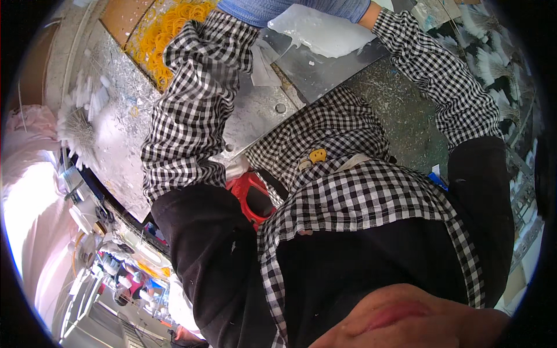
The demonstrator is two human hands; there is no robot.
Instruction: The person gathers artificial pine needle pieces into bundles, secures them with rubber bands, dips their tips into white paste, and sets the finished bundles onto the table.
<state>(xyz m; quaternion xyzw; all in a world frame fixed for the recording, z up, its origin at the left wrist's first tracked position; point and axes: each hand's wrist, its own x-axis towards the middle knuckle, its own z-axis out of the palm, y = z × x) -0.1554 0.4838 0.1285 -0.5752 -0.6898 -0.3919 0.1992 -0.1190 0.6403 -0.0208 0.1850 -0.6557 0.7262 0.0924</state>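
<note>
Both hands, in blue knitted gloves, are at the top edge of the head view, which cuts off their fingers. My left hand [249, 10] is beside a pile of yellow rubber bands [177, 26]. My right hand [347, 8] is just beyond a spread of thick white paste [325, 32], bare skin showing at its wrist. The paste lies on a smooth grey plate [316, 75], with a thin streak running off it. What either hand holds, if anything, is out of sight. Checked sleeves cover both forearms.
Slips of white paper [266, 68] lie by my left sleeve. Bundles of white bristles [78, 130] stand at the left, and more white bristle tufts [493, 64] at the right. The worktop [119, 133] is speckled metal. Below it is a red object with an opening [246, 188].
</note>
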